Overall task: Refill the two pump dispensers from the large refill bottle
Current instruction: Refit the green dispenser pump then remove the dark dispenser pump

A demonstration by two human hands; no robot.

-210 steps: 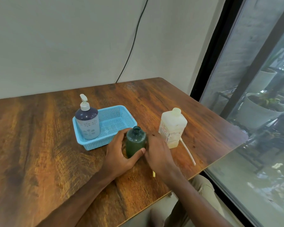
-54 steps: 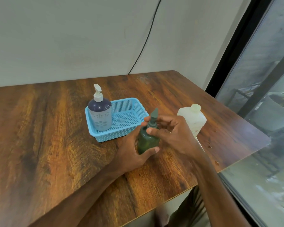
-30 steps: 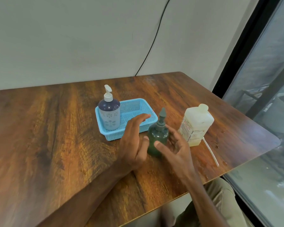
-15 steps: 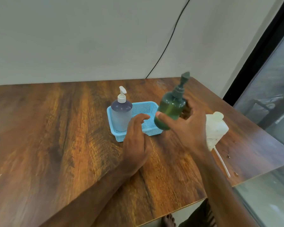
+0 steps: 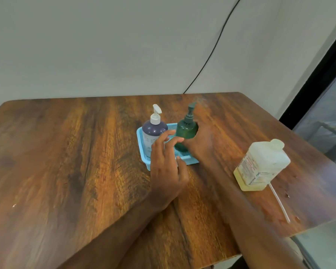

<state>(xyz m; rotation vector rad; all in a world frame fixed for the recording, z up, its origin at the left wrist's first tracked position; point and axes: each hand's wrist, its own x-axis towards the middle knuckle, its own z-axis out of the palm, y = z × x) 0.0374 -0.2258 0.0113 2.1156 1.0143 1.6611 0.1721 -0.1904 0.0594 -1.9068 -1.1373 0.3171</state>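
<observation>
Green dispenser (image 5: 186,131) in right hand (image 5: 201,146) over blue basket (image 5: 191,162); left hand (image 5: 166,171) slack-fingered at rim.

Bare forearms (image 5: 124,233), left hand (image 5: 167,171), right hand (image 5: 201,147); beige trouser sliver (image 5: 294,247) below.

Green dispenser (image 5: 186,130), pump now on, from table (image 5: 66,152) into blue basket (image 5: 141,150) beside purple dispenser (image 5: 153,132).

Likely a home: wooden table (image 5: 66,152) beside a window (image 5: 330,117).
</observation>
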